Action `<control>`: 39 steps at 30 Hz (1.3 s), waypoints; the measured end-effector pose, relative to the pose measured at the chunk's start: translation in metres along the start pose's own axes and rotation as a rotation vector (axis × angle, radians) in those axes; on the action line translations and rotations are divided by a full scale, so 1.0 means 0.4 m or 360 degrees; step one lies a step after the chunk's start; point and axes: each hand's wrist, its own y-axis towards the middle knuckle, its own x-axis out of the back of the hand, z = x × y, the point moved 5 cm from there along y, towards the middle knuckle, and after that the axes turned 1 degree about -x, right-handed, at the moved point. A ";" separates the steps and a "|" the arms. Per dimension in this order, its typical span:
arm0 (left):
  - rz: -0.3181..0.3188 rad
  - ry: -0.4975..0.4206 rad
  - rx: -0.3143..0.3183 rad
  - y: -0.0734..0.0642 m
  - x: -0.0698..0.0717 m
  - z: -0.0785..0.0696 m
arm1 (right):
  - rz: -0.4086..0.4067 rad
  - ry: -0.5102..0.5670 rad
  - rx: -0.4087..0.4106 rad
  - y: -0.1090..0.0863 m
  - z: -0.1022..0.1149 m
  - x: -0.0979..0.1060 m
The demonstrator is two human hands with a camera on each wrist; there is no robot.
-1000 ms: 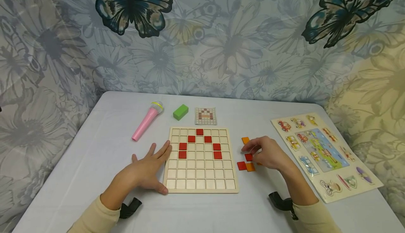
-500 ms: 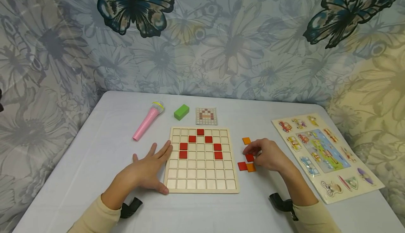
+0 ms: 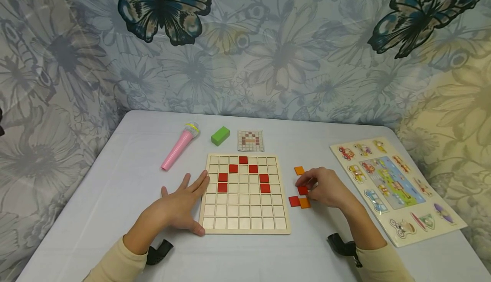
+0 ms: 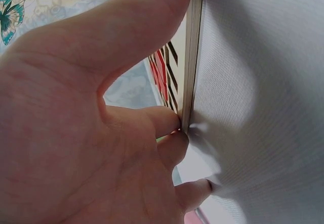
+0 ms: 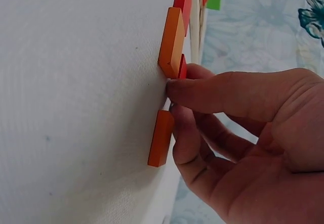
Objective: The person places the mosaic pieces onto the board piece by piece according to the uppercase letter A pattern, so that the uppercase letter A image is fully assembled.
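While the left hand (image 3: 178,207) lies spread along the left edge of the board (image 3: 244,211), the right hand (image 3: 326,188) bends over loose tiles (image 3: 294,201) on the tabletop (image 3: 245,256), thumb and forefinger at a red tile (image 3: 302,190); cannot tell whether they pinch it. Board flat, seven red tiles (image 3: 243,160) in its cells. Red tile to the right of it, just beside an orange tile (image 3: 304,203).

Step in hand, by my judgement: getting that red tile up. Best taken by opposite edges and lifted straight, so the neighbour isn't dragged. Light bracing on the left should do; a hard push could skid the board.

Right wrist view gives tile thickness, plus another orange tile (image 5: 161,139) below the thumb, hidden by the hand from the head view. Left wrist view: little finger down on the tabletop, apart from the board. Only the head view shows the card (image 3: 250,140) beyond the board.
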 end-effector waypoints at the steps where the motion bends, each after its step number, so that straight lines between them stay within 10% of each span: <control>1: -0.0002 0.0003 0.0002 0.000 0.000 0.001 | 0.0000 0.0001 0.0000 0.000 0.000 0.000; 39: 0.0004 0.0018 -0.0001 0.004 -0.001 0.005 | -0.0016 0.0179 -0.0097 -0.007 0.010 0.005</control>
